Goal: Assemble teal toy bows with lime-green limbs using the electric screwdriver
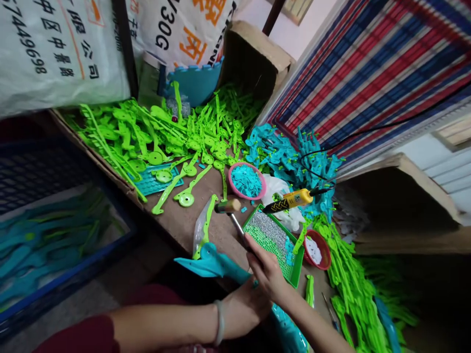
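heaped green plastic parts [127, 130] and a hammer [228, 206] mark a workshop.

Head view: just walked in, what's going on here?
The person's right hand grips a hammer. The left hand is at a blue plastic piece, its fingers partly hidden behind the right. Beyond the hands, a green tray holds small metal bits, near a pink bowl of blue bits. Green parts lie heaped behind.

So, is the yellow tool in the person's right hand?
No, the right hand grips a hammer, while the yellow tool is beyond it, out of its grasp.
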`<state>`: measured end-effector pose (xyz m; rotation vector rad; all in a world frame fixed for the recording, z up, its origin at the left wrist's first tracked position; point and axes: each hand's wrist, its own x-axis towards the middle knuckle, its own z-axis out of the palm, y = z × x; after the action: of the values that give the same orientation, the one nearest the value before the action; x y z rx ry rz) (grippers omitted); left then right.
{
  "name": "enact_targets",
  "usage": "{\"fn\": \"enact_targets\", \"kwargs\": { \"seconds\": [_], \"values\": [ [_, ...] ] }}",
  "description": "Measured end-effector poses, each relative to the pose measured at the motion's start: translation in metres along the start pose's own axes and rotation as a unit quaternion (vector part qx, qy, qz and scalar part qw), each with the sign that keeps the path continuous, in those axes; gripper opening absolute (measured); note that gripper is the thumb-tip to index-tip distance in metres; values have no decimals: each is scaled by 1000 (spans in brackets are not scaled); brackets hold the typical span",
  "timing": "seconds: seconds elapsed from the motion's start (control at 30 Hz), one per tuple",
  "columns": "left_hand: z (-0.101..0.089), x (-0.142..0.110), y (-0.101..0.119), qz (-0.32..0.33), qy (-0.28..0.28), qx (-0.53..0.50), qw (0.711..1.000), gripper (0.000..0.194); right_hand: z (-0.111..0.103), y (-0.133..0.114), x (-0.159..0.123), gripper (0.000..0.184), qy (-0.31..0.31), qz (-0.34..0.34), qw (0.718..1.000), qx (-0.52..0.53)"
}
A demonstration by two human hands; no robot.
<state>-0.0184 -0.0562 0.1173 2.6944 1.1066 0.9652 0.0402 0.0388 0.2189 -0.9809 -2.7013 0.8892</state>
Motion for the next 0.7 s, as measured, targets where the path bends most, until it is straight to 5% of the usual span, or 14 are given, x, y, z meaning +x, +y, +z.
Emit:
{"fn": "enact_targets", "kwargs": {
  "seconds": [0.13,0.27,0.4,0.7],
  "values": [
    [-2,-1,0,7,3,10,1000,36,-6,3,-13,49,-81,-43,995,-32],
    [3,-4,1,-3,-10,10,1000,34,-17,3,-28,51,-60,-76,994,-44],
    [8,-9,7,-18,-35,7,999,33,-23,3,-43,50,-155,-62,981,-95],
    [2,-24,7,-14,-89,18,996,37,-16,-7,-68,49,-85,-13,994,-69]
  ]
}}
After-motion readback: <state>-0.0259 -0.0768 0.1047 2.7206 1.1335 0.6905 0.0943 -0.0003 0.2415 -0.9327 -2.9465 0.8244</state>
